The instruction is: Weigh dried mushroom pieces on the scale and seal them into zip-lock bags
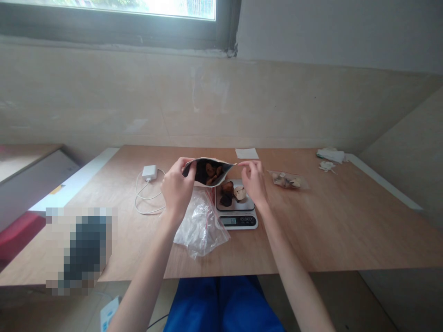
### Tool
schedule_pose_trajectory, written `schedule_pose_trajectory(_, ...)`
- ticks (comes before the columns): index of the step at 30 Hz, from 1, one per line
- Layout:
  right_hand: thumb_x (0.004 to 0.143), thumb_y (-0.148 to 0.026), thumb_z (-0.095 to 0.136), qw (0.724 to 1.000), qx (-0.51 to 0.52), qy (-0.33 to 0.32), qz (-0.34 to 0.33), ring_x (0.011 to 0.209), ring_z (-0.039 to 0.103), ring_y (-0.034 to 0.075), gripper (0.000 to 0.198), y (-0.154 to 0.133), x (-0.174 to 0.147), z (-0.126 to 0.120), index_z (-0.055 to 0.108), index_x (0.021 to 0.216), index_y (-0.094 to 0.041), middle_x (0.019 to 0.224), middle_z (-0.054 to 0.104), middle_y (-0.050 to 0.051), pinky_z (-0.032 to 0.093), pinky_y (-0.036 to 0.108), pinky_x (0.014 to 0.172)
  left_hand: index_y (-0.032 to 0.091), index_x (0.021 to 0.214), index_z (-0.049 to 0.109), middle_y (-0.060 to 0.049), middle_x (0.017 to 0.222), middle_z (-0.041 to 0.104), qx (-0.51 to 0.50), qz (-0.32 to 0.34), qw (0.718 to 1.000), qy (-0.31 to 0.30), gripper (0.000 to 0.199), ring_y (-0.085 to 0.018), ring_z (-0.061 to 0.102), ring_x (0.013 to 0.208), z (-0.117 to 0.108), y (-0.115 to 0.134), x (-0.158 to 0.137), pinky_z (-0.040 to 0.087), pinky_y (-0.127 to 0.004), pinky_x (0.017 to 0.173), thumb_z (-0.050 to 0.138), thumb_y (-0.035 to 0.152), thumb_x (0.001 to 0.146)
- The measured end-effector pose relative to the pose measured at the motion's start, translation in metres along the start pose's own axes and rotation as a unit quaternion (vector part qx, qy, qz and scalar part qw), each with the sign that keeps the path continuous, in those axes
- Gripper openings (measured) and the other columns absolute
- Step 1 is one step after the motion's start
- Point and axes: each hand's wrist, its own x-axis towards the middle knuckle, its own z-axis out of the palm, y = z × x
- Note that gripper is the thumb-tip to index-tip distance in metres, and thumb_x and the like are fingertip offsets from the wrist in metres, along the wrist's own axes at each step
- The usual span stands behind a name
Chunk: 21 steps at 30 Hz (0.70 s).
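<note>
My left hand [178,184] grips the left end of a pouch [223,177], thumb at its rim. The pouch's mouth is spread and faces me, showing a dark inside with several brown dried slices [212,171]. At the pouch's right corner, the fingertips of my right hand [253,180] pinch its edge. Just below the pouch sits a white kitchen scale [256,221] with a lit display. Dark brown pieces [226,196] and a pale piece [239,193] lie on its tray. Clear zip bags [202,226] rest against the scale's left side.
A white charger [149,172] with a looped cable is on the left of the wooden table [328,230]. To the right lies a filled clear bag [287,180]. White gloves or cloth [330,155] and a paper slip [247,153] are farther back. A pixelated patch covers something front left.
</note>
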Motion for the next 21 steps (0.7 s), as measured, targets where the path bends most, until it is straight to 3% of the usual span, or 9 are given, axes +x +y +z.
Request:
schedule_pose_trajectory(2,0.082,-0.011,0.034,0.994,0.058,0.090,-0.014,0.093,0.052,0.019,0.026,-0.016,-0.004,-0.013,0.058,0.090,-0.014,0.097,0.054,0.011,0.043,0.030,0.082,0.025,0.092,0.064,-0.003,0.087,0.069,0.000,-0.002,1.000,0.001,0.021,-0.018,0.062,0.083,0.001,0.001,-0.002,0.036,-0.024,0.060,0.047,0.036,0.085)
schedule_pose_trajectory(4,0.084,-0.011,0.031,0.988,0.108,0.100,-0.049,0.087,0.054,0.017,0.028,-0.034,-0.010,-0.027,0.057,0.087,-0.017,0.091,0.056,0.008,0.044,0.029,0.078,0.025,0.093,0.064,-0.003,0.088,0.069,0.000,-0.001,1.000,0.001,0.021,-0.018,0.062,0.083,0.003,0.002,-0.005,0.036,-0.024,0.061,0.047,0.036,0.084)
schedule_pose_trajectory(7,0.086,-0.012,0.033,0.974,0.155,-0.053,-0.159,0.084,0.057,0.014,0.029,-0.059,-0.019,-0.039,0.061,0.086,-0.019,0.087,0.060,0.003,0.046,0.027,0.077,0.026,0.093,0.064,-0.002,0.088,0.069,-0.003,0.009,1.000,0.001,0.022,-0.017,0.062,0.083,0.004,0.003,-0.009,0.036,-0.024,0.061,0.047,0.036,0.085)
schedule_pose_trajectory(10,0.085,-0.008,0.034,0.952,0.091,-0.204,-0.208,0.096,0.057,0.014,0.033,-0.074,-0.023,-0.035,0.062,0.098,-0.019,0.101,0.063,0.003,0.045,0.027,0.085,0.026,0.095,0.064,-0.002,0.088,0.069,-0.017,0.019,1.000,-0.001,0.023,-0.017,0.063,0.083,0.004,0.004,-0.013,0.038,-0.024,0.061,0.046,0.036,0.085)
schedule_pose_trajectory(16,0.082,-0.001,0.035,0.939,-0.155,-0.268,-0.149,0.109,0.055,0.023,0.042,-0.082,-0.020,-0.014,0.050,0.120,-0.009,0.117,0.059,0.015,0.045,0.031,0.088,0.028,0.096,0.065,-0.001,0.090,0.070,-0.053,0.032,0.997,-0.034,0.022,-0.016,0.065,0.083,0.006,0.003,-0.022,0.042,-0.024,0.064,0.046,0.032,0.086)
schedule_pose_trajectory(21,0.084,-0.004,0.039,0.923,-0.209,-0.312,-0.086,0.098,0.062,0.027,0.039,-0.082,-0.005,-0.009,0.049,0.121,-0.010,0.116,0.060,0.017,0.049,0.033,0.076,0.030,0.097,0.065,0.001,0.094,0.070,-0.051,0.031,0.997,-0.040,0.021,-0.016,0.065,0.084,0.012,0.005,-0.029,0.044,-0.026,0.066,0.049,0.034,0.084)
